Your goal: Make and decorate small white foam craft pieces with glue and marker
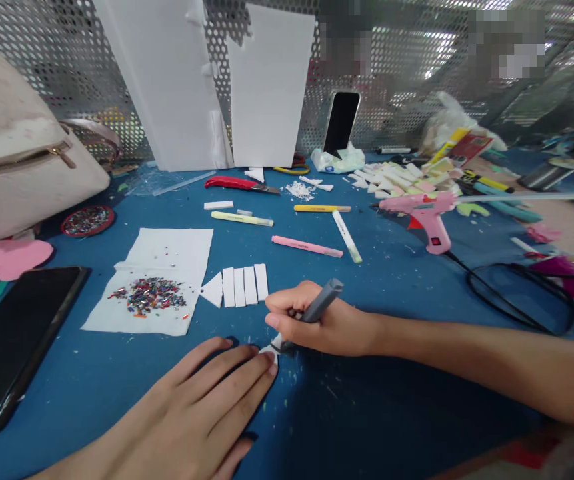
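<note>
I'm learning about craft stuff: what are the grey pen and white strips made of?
Grey pen: probably plastic, dull finish; it looks smooth, rigid and evenly grey.
White strips: perhaps foam board, matte; they're flat and shineless, but card could look alike.

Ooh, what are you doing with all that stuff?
A person's right hand grips a gray marker, tip down by a small white piece. The left hand lies flat, its fingertips on that piece; whether the marker touches it is hard to see. Just beyond, four white strips stand in a row beside a pointed white piece. Left of those, colorful bits lie on a white sheet.
</note>
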### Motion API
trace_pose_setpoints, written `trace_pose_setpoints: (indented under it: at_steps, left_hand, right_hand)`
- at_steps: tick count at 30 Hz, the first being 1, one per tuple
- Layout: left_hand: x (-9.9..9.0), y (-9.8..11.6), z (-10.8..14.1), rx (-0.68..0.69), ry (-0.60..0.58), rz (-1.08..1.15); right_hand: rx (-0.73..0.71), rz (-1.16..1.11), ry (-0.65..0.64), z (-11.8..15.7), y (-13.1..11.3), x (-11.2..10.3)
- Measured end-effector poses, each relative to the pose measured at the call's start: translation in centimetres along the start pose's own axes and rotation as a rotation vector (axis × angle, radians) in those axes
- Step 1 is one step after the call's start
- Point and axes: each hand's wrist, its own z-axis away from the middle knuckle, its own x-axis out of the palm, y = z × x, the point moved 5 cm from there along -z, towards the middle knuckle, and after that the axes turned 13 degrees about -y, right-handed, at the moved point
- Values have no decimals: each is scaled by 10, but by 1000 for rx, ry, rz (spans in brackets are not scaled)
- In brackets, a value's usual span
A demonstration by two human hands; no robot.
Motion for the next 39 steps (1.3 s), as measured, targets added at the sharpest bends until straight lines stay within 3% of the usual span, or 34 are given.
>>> trace_pose_setpoints:
  at_steps: [5,10,14,19,23,27,31,35,39]
  left_hand:
    - [-4,-1,-1,2,0,-9]
    - [-6,-2,-1,-2,0,-9]
    - [-4,-2,1,5,-14,-16]
    - [-2,-1,1,1,-4,10]
    - [-3,-1,1,-4,-1,21]
    - [-4,-1,1,10,-11,27]
    - [-3,-1,1,0,1,26]
    - [-2,1,-1,6,-7,25]
    - [-2,0,-2,2,-9,18]
  right_hand:
    - [16,-16,46,0,0,-2]
    - [0,-50,-13,0,1,0]
    - [9,-55,57,0,2,-3]
    - [-9,-106,-48,-1,1,1]
    - [22,-64,51,0,1,-3]
    - [25,-70,-35,-1,0,1]
    - [48,-37,51,-1,0,-3]
    - [41,-18,-13,-2,-1,0]
    - [52,-28,54,-2,0,-3]
